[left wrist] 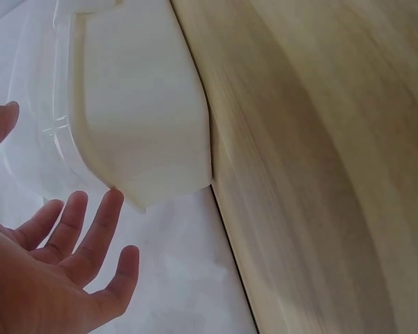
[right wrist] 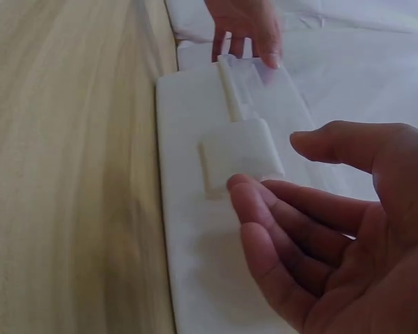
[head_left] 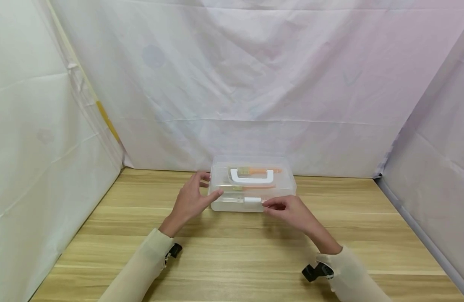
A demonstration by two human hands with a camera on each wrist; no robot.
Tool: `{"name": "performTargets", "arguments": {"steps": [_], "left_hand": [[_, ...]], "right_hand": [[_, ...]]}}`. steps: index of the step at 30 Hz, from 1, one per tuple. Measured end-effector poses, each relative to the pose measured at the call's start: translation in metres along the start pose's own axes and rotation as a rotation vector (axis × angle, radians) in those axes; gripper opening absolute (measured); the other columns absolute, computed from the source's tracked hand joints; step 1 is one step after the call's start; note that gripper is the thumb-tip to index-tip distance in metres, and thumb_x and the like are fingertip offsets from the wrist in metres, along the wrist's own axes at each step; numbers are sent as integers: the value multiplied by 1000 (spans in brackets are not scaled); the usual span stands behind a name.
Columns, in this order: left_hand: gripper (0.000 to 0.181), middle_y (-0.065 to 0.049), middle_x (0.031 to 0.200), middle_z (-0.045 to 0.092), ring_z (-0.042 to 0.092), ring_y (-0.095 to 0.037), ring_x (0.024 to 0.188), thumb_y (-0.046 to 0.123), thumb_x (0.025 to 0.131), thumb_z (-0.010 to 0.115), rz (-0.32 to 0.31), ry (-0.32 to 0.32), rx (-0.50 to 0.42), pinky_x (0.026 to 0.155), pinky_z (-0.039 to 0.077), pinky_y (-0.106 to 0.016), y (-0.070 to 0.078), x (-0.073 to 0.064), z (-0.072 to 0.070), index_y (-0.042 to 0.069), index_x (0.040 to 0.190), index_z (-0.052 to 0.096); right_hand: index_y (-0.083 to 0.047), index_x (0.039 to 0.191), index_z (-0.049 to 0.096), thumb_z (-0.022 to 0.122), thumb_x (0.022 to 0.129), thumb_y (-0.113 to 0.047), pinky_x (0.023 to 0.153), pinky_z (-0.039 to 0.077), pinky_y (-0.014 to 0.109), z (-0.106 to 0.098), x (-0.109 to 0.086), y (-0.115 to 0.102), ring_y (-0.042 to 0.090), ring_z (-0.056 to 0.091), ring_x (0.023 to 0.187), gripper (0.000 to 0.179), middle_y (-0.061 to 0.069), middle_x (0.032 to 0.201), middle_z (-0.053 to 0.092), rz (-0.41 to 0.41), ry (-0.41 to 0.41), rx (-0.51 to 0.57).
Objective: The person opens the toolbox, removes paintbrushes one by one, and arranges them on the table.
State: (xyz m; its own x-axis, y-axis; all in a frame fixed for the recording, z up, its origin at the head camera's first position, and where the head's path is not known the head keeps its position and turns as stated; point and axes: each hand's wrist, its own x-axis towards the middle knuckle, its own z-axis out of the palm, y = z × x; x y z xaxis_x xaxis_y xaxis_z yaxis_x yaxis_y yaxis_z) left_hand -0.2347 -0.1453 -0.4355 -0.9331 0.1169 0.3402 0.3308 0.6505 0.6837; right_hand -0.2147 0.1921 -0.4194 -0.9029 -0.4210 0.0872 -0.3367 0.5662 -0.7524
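A translucent plastic case (head_left: pixel 224 205) stands at the back of the table with its lid (head_left: pixel 286 184) down. A white carry handle (head_left: pixel 252 180) lies on top, and orange-handled brushes (head_left: pixel 254 170) show through the lid. My left hand (head_left: pixel 194 199) is at the case's left end, fingers spread along its side and thumb at the lid's front edge. In the left wrist view its fingertips (left wrist: pixel 113 195) are right at the rim. At the front, my right hand (head_left: pixel 288 209) has its fingertips beside the white latch (right wrist: pixel 240 156), thumb held apart and nothing between.
The wood-grain table (head_left: pixel 224 260) meets a hanging white cloth (head_left: pixel 254 84) just behind the case. More cloth walls (head_left: pixel 32 126) rise at the left and right sides. A black wrist device (head_left: pixel 316 272) sits at each sleeve cuff.
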Motion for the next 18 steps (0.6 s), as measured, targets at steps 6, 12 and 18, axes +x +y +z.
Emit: {"name": "performTargets", "arguments": {"steps": [6,12,18], "left_hand": [[66,-11,134,68,72,-32,119,48,96,85,3,6,-4,94,59,-56,-1,-1,1,8,142,60],[65,-11,134,68,72,-32,118,46,97,86,8,7,2,94,59,-55,0,-2,1,8,143,60],[64,-10,133,67,73,-32,118,44,96,87,14,10,9,93,59,-55,1,-3,1,7,142,60]], "right_hand": [[4,128,79,75,103,-27,82,58,30,8,1,5,11,75,93,41,5,108,83,-33,-71,-66],[4,132,77,73,105,-24,83,57,30,15,1,10,12,74,96,40,12,120,81,-49,-91,-69],[5,127,78,69,107,-24,76,61,33,17,3,13,23,77,89,37,10,109,82,55,-119,117]]}}
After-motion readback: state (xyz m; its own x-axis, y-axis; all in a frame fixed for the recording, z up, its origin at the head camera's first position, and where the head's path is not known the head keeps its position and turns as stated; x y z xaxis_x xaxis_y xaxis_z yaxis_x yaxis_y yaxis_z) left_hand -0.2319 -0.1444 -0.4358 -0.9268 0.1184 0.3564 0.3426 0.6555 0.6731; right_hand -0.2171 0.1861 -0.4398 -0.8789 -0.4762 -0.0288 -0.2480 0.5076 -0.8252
